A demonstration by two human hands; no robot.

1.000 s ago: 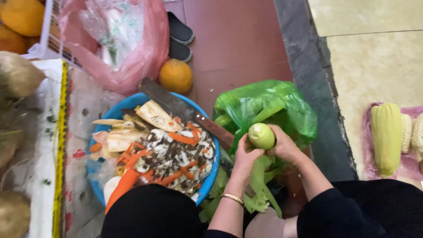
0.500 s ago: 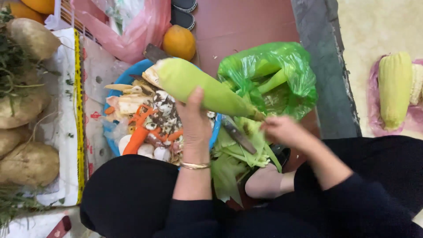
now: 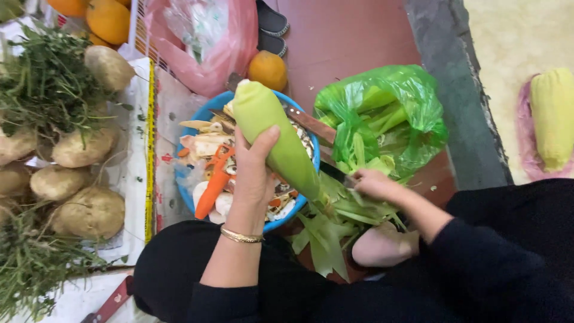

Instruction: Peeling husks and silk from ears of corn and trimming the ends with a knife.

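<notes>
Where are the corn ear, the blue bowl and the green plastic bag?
corn ear (image 3: 272, 128), head view: middle of its green husk.
blue bowl (image 3: 190, 200), head view: left rim.
green plastic bag (image 3: 418, 101), head view: upper right of its wall.

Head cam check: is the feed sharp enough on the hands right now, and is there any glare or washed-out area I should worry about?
Head view: left hand and the corn ear in its grip look sharp; right hand and the knife slightly soft; pale floor top right overexposed, washing out the peeled corn; green bag shows mild sheen; light is even, no hard shadows.
</notes>
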